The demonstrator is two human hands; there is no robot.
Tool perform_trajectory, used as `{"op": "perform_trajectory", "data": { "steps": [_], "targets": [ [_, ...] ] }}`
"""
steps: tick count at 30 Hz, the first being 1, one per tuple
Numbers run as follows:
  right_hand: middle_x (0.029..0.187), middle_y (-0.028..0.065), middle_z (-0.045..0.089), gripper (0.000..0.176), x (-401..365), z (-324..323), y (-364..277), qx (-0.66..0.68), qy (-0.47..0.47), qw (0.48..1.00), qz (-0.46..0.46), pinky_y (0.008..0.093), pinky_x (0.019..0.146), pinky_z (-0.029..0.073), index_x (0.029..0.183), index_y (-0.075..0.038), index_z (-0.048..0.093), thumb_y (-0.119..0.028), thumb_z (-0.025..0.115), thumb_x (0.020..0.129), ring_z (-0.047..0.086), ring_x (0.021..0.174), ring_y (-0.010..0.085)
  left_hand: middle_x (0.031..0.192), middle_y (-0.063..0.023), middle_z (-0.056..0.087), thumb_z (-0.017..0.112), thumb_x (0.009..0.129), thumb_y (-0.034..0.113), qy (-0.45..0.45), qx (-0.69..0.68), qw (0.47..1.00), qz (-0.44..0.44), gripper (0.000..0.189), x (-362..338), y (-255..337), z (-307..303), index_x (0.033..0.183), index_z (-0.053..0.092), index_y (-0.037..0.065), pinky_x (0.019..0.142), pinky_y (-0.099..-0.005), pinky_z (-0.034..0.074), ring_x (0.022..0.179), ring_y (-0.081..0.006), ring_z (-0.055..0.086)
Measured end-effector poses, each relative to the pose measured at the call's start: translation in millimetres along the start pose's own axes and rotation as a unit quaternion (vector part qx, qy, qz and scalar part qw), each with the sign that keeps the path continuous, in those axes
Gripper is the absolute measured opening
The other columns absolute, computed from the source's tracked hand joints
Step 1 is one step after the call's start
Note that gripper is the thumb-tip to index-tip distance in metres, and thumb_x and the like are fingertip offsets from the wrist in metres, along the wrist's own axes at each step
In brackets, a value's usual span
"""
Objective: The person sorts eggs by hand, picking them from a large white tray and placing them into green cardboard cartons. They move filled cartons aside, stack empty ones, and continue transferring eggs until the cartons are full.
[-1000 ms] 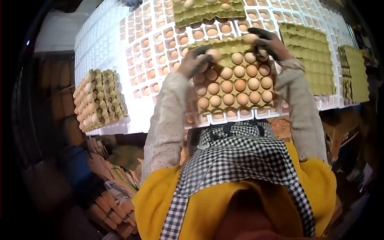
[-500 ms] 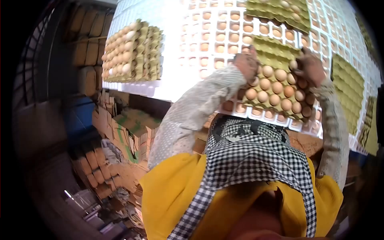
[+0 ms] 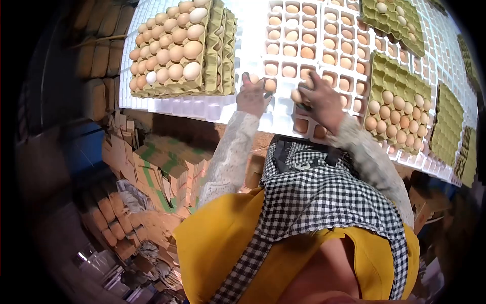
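My left hand (image 3: 252, 98) is over the near edge of a white egg tray (image 3: 286, 107), its fingers curled around an egg (image 3: 254, 79); another brown egg (image 3: 270, 85) is against its fingertips. To its right, my right hand (image 3: 322, 100) reaches over the same tray with bent fingers gripping an egg (image 3: 296, 96). A second egg (image 3: 305, 74) shows by its raised fingers, partly covered. Eggs sit in many of the tray's square cells, while several cells between my hands hold none. Right of my right hand lies a yellow-green pulp tray (image 3: 392, 72), partly filled with eggs.
At the left stands a stack of pulp trays (image 3: 220, 55) topped with brown eggs (image 3: 176, 53). More pulp trays (image 3: 448, 124) lie at the right. Flattened cardboard boxes (image 3: 167, 164) and a blue container (image 3: 81, 149) are below the table's left side.
My hands have left the partly filled pulp tray and moved left to the white tray, where they now hold eggs. The view has shifted left, so the egg stack appears nearer.
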State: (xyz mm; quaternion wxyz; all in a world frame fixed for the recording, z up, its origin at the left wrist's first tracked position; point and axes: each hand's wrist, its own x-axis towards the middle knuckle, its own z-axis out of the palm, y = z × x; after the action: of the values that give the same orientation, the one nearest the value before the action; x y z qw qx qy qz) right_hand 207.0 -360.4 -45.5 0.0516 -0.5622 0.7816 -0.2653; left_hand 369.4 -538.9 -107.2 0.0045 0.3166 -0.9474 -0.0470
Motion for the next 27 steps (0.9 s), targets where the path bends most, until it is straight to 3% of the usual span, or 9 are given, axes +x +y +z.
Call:
{"op": "perform_trajectory", "data": {
  "steps": [5, 8, 12, 14, 17, 20, 22, 26, 27],
  "targets": [
    [0.124, 0.0146, 0.050, 0.028, 32, 46, -29, -0.017, -0.043, 0.997, 0.066, 0.0418, 0.073, 0.055, 0.109, -0.016, 0.066, -0.017, 0.066, 0.081, 0.061, 0.099, 0.0308, 0.127, -0.0218, 0.051, 0.077, 0.075, 0.026, 0.016, -0.187, 0.982, 0.021, 0.047, -14, -6, -31, 0.119, 0.063, 0.018, 0.084, -0.0426, 0.054, 0.097, -0.0354, 0.064],
    [0.129, 0.0176, 0.050, 0.039, 13, 37, -52, 0.036, -0.123, 0.990, 0.053, 0.0416, 0.078, 0.054, 0.123, -0.022, 0.062, -0.019, 0.065, 0.084, 0.061, 0.105, 0.0324, 0.131, -0.0262, 0.050, 0.071, 0.079, 0.028, -0.166, -0.231, 0.954, 0.098, 0.035, -37, -27, -10, 0.113, 0.067, 0.020, 0.087, -0.0410, 0.053, 0.099, -0.0360, 0.064],
    [0.127, 0.0165, 0.049, 0.050, -6, 67, -53, 0.012, -0.179, 0.980, 0.084, 0.0411, 0.079, 0.054, 0.130, -0.020, 0.055, -0.022, 0.068, 0.082, 0.059, 0.107, 0.0320, 0.134, -0.0204, 0.052, 0.071, 0.080, 0.027, -0.154, -0.406, 0.900, 0.042, 0.040, -35, -38, -24, 0.117, 0.067, 0.014, 0.089, -0.0385, 0.053, 0.102, -0.0328, 0.065],
    [0.125, 0.0164, 0.049, 0.056, -13, 60, -63, 0.070, -0.102, 0.991, 0.052, 0.0413, 0.080, 0.054, 0.133, -0.017, 0.052, -0.023, 0.070, 0.081, 0.059, 0.107, 0.0317, 0.122, -0.0136, 0.062, 0.067, 0.087, 0.011, -0.156, -0.659, 0.710, -0.191, 0.031, -44, -32, -41, 0.116, 0.065, 0.000, 0.089, -0.0334, 0.050, 0.099, -0.0261, 0.064],
    [0.115, 0.0134, 0.054, 0.049, -22, 72, -60, 0.102, -0.118, 0.987, -0.042, 0.0421, 0.084, 0.051, 0.127, -0.013, 0.053, -0.023, 0.069, 0.081, 0.057, 0.106, 0.0299, 0.124, -0.0159, 0.060, 0.063, 0.088, 0.004, 0.107, -0.493, 0.855, -0.117, 0.027, -67, -24, 3, 0.115, 0.064, 0.001, 0.097, -0.0351, 0.046, 0.110, -0.0279, 0.059],
    [0.113, 0.0103, 0.055, 0.032, -31, 100, -29, 0.088, -0.133, 0.947, -0.278, 0.0455, 0.094, 0.045, 0.113, -0.011, 0.060, -0.023, 0.065, 0.084, 0.053, 0.112, 0.0293, 0.126, -0.0169, 0.058, 0.061, 0.082, 0.009, 0.109, -0.329, 0.938, 0.022, 0.039, -86, -14, 48, 0.121, 0.062, 0.008, 0.110, -0.0488, 0.033, 0.124, -0.0374, 0.049],
    [0.115, 0.0088, 0.055, 0.034, -45, 100, -13, 0.069, -0.099, 0.943, -0.309, 0.0475, 0.096, 0.040, 0.107, -0.013, 0.062, -0.030, 0.068, 0.079, 0.050, 0.114, 0.0310, 0.128, -0.0163, 0.058, 0.064, 0.073, 0.017, 0.115, -0.270, 0.952, 0.086, 0.047, -99, -24, 71, 0.119, 0.064, 0.012, 0.113, -0.0607, 0.020, 0.127, -0.0456, 0.043],
    [0.117, 0.0108, 0.057, 0.030, -54, -36, 27, 0.163, 0.019, 0.980, -0.109, 0.0502, 0.097, 0.040, 0.104, -0.011, 0.063, -0.026, 0.066, 0.078, 0.050, 0.116, 0.0326, 0.122, -0.0139, 0.062, 0.061, 0.077, 0.010, 0.142, -0.208, 0.960, 0.120, 0.031, -89, -9, 52, 0.108, 0.065, 0.006, 0.110, -0.0570, 0.028, 0.126, -0.0401, 0.047],
    [0.115, 0.0118, 0.058, 0.033, -72, -57, 60, 0.182, 0.056, 0.980, 0.052, 0.0473, 0.095, 0.042, 0.106, -0.009, 0.063, -0.023, 0.065, 0.076, 0.052, 0.113, 0.0332, 0.121, -0.0132, 0.062, 0.062, 0.077, 0.009, 0.153, -0.200, 0.960, 0.126, 0.032, -76, 14, 35, 0.108, 0.065, 0.005, 0.109, -0.0555, 0.030, 0.125, -0.0390, 0.048]
  ]
}}
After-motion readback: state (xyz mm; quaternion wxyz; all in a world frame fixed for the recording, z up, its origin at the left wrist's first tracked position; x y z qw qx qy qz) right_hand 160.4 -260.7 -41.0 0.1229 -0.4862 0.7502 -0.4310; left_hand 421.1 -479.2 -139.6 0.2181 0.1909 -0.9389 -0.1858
